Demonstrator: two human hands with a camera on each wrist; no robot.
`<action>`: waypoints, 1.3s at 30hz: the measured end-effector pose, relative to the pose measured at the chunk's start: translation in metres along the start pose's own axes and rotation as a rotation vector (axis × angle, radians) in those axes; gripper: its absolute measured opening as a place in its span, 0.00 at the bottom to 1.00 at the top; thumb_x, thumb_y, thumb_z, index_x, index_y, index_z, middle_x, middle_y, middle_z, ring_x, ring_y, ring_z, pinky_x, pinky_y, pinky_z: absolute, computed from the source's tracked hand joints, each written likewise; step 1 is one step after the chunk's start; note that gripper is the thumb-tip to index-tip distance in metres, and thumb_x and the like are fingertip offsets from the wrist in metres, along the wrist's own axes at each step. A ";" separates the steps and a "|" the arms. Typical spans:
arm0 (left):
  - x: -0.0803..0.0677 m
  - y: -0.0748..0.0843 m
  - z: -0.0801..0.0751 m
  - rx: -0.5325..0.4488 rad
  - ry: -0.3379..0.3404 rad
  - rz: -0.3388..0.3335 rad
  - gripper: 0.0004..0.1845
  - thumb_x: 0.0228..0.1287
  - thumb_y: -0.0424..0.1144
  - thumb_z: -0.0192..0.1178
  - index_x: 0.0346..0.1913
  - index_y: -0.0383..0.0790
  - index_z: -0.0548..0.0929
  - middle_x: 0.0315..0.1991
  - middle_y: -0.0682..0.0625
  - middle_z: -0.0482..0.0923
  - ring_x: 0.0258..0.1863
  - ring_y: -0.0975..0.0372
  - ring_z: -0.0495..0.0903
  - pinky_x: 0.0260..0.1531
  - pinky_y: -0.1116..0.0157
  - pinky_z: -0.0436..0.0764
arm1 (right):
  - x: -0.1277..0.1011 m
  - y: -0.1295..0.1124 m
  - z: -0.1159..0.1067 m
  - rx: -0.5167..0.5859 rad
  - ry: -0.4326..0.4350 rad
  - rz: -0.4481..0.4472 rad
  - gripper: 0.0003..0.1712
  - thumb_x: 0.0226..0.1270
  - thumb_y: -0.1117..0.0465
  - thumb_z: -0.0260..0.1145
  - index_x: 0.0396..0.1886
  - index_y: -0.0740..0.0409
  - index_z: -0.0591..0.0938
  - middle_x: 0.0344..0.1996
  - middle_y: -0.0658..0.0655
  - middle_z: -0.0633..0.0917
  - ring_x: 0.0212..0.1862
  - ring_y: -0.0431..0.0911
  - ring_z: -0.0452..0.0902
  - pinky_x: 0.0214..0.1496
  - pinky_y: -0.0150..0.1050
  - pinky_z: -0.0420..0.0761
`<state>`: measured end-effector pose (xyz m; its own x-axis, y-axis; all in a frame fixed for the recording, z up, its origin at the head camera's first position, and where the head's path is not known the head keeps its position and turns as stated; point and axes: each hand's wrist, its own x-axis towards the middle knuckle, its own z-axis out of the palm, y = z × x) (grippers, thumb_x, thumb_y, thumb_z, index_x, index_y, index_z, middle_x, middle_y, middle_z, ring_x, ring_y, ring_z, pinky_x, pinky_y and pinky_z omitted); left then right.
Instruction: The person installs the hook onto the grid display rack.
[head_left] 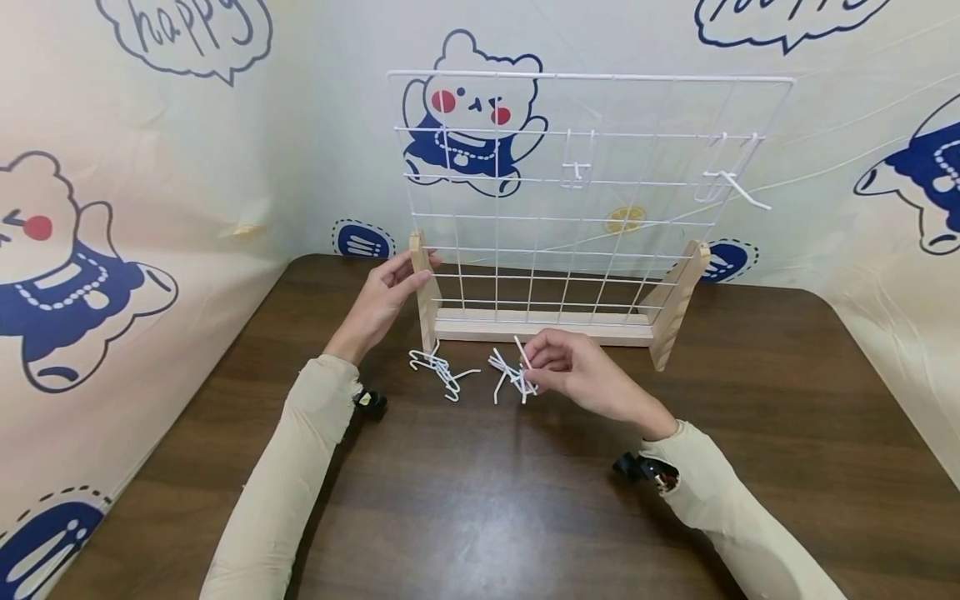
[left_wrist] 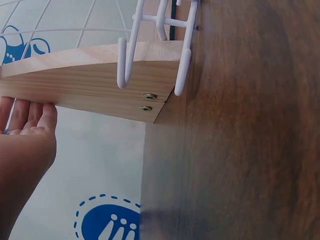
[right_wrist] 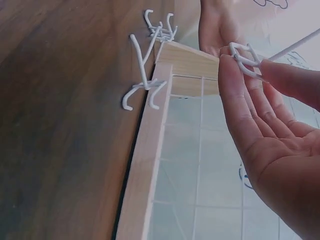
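Observation:
A white wire grid rack (head_left: 528,275) stands on wooden legs at the back of the table. My left hand (head_left: 382,300) grips its left wooden leg (head_left: 423,292), thumb in front and fingers behind; the left wrist view shows the fingertips against the wood (left_wrist: 100,85). Between thumb and index finger, my right hand (head_left: 585,375) pinches a white wire hook (right_wrist: 245,59) in the air before the rack. Under that hand lies a small cluster of white hooks (head_left: 501,379). Another tangle of hooks (head_left: 438,371) lies by the foot of the left leg.
Two white hooks hang on the grid: one near its middle (head_left: 577,171), another with a long prong (head_left: 742,190) at upper right. The right wooden leg (head_left: 678,300) stands beyond my right hand. A patterned cloth (head_left: 300,150) hangs behind the brown table (head_left: 480,500).

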<state>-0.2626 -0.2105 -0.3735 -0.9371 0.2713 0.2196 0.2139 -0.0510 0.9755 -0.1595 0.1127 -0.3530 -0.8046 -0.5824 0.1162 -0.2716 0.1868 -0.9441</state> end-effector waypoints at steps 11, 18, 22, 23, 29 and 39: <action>0.001 -0.003 0.001 -0.008 0.016 0.000 0.25 0.73 0.41 0.59 0.70 0.43 0.71 0.65 0.41 0.72 0.70 0.49 0.63 0.72 0.49 0.57 | 0.010 -0.018 0.005 -0.026 0.106 -0.073 0.09 0.65 0.72 0.68 0.43 0.66 0.79 0.36 0.60 0.85 0.40 0.52 0.84 0.41 0.37 0.83; 0.004 -0.003 0.003 -0.041 0.014 0.021 0.24 0.73 0.39 0.60 0.69 0.40 0.73 0.64 0.40 0.73 0.69 0.49 0.65 0.71 0.49 0.58 | 0.018 -0.029 0.009 -0.002 0.170 -0.118 0.09 0.64 0.74 0.67 0.43 0.66 0.79 0.36 0.60 0.85 0.40 0.49 0.85 0.41 0.34 0.82; -0.001 0.005 0.006 -0.023 0.003 -0.001 0.26 0.73 0.38 0.58 0.71 0.38 0.70 0.66 0.37 0.70 0.68 0.54 0.67 0.71 0.49 0.58 | 0.021 -0.033 0.008 0.003 0.192 -0.123 0.09 0.64 0.74 0.67 0.42 0.64 0.79 0.35 0.60 0.85 0.39 0.49 0.85 0.40 0.35 0.83; -0.001 0.006 0.005 -0.020 0.001 -0.004 0.26 0.74 0.38 0.58 0.71 0.37 0.69 0.67 0.35 0.70 0.68 0.55 0.67 0.72 0.49 0.57 | 0.022 -0.034 0.008 0.003 0.196 -0.127 0.09 0.64 0.74 0.67 0.42 0.64 0.79 0.36 0.60 0.86 0.39 0.50 0.85 0.40 0.35 0.83; 0.005 -0.003 0.003 -0.029 -0.001 0.008 0.27 0.74 0.37 0.57 0.72 0.37 0.68 0.67 0.37 0.70 0.71 0.48 0.63 0.71 0.50 0.58 | 0.026 -0.039 0.005 0.002 0.227 -0.162 0.09 0.65 0.73 0.67 0.43 0.66 0.79 0.35 0.62 0.87 0.38 0.52 0.86 0.41 0.36 0.83; 0.002 -0.005 0.002 -0.042 0.024 0.005 0.24 0.73 0.39 0.60 0.69 0.42 0.73 0.66 0.38 0.71 0.70 0.46 0.63 0.71 0.50 0.59 | 0.037 -0.053 0.010 0.015 0.288 -0.231 0.10 0.64 0.73 0.68 0.44 0.66 0.80 0.34 0.61 0.88 0.38 0.48 0.86 0.42 0.36 0.83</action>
<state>-0.2654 -0.2081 -0.3781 -0.9423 0.2480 0.2247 0.2079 -0.0925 0.9738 -0.1693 0.0734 -0.3017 -0.8392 -0.3610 0.4067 -0.4572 0.0632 -0.8871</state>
